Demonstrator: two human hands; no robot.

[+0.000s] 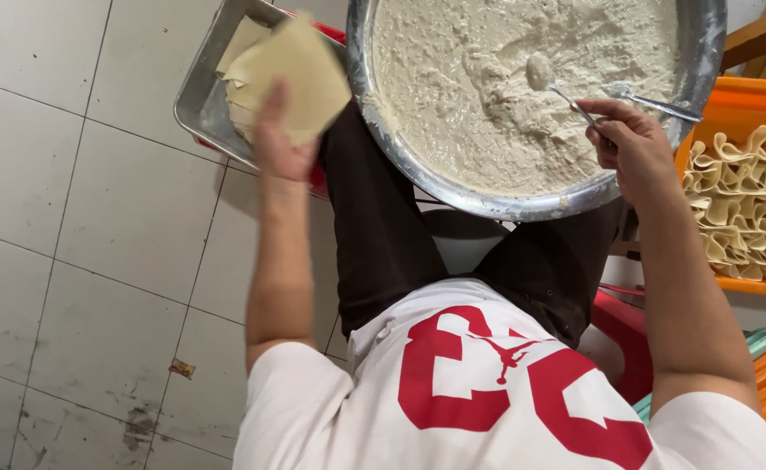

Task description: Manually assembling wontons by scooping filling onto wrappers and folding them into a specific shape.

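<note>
My left hand (280, 144) holds a thin square dough wrapper (300, 78) lifted over a metal tray (198, 106) that holds a stack of the same pale wrappers. My right hand (628, 144) grips a metal spoon (550, 80) whose bowl, loaded with pale filling, rests in the wide metal basin (479, 193). The basin is full of lumpy off-white filling (505, 78) and sits between my knees. A second metal utensil (653, 103) lies on the filling near the basin's right rim.
An orange crate (749, 104) at the right holds several folded dumplings (749, 200) in rows. Grey floor tiles (70, 244) spread to the left, with a small scrap of litter (182, 369). A red stool edge (620, 326) shows beneath me.
</note>
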